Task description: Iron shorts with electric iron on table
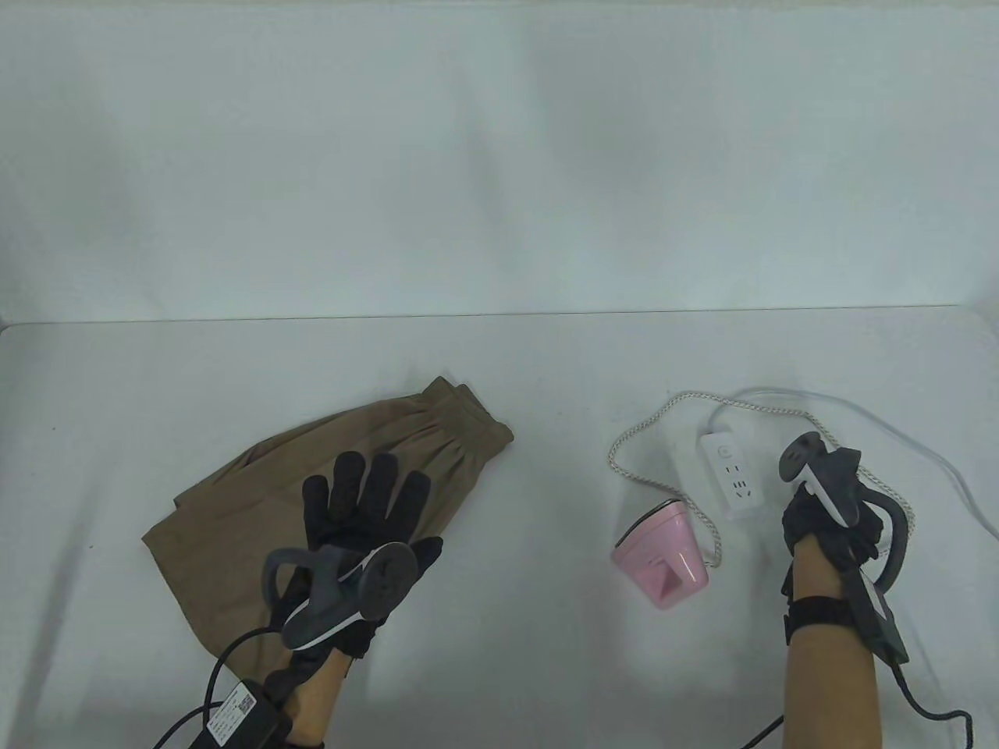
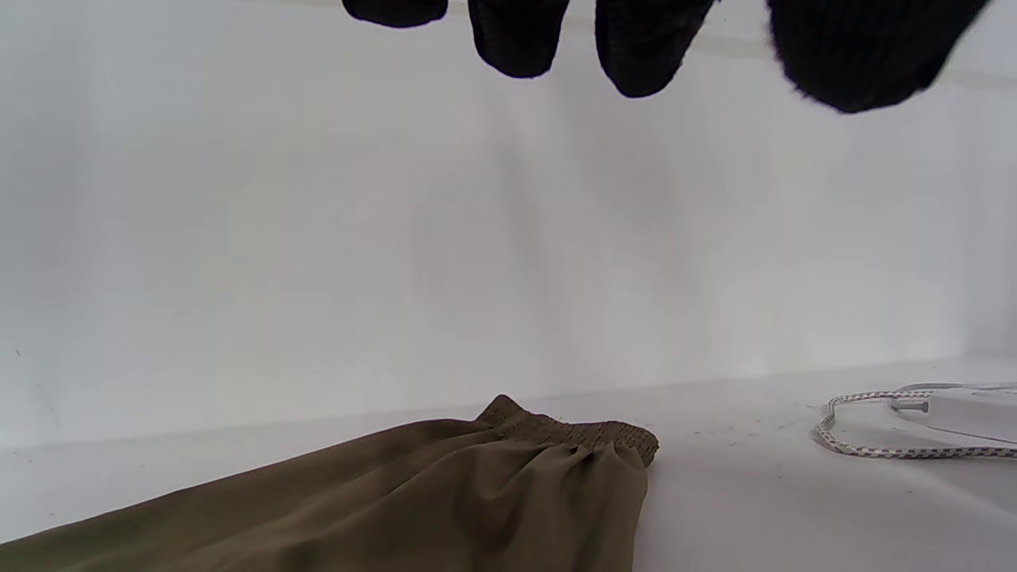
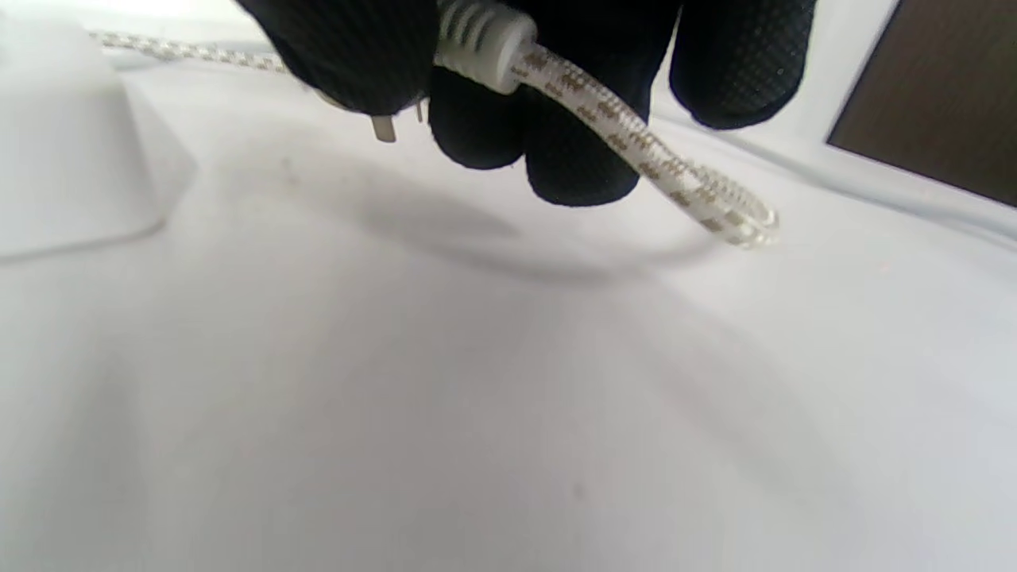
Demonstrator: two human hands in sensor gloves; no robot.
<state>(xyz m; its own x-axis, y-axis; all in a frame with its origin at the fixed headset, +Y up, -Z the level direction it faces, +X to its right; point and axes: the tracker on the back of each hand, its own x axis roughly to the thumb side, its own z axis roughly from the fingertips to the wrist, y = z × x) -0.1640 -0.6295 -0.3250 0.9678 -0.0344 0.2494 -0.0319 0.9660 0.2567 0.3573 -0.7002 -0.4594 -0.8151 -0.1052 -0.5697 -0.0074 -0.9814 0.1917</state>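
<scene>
White cloth covers the tabletop (image 1: 499, 374). Olive-brown shorts (image 1: 234, 515) lie crumpled toward its left front, waistband pointing to the far edge. The left hand (image 1: 367, 507) hovers over them, fingers (image 2: 516, 40) spread apart. A white power strip (image 1: 730, 476) sits toward the right front, the pink iron (image 1: 663, 562) just beside it, nearer the front edge. The right hand (image 1: 827, 515) pinches the iron's plug (image 3: 477, 36), its braided cord (image 3: 636, 135) trailing out between the fingers.
</scene>
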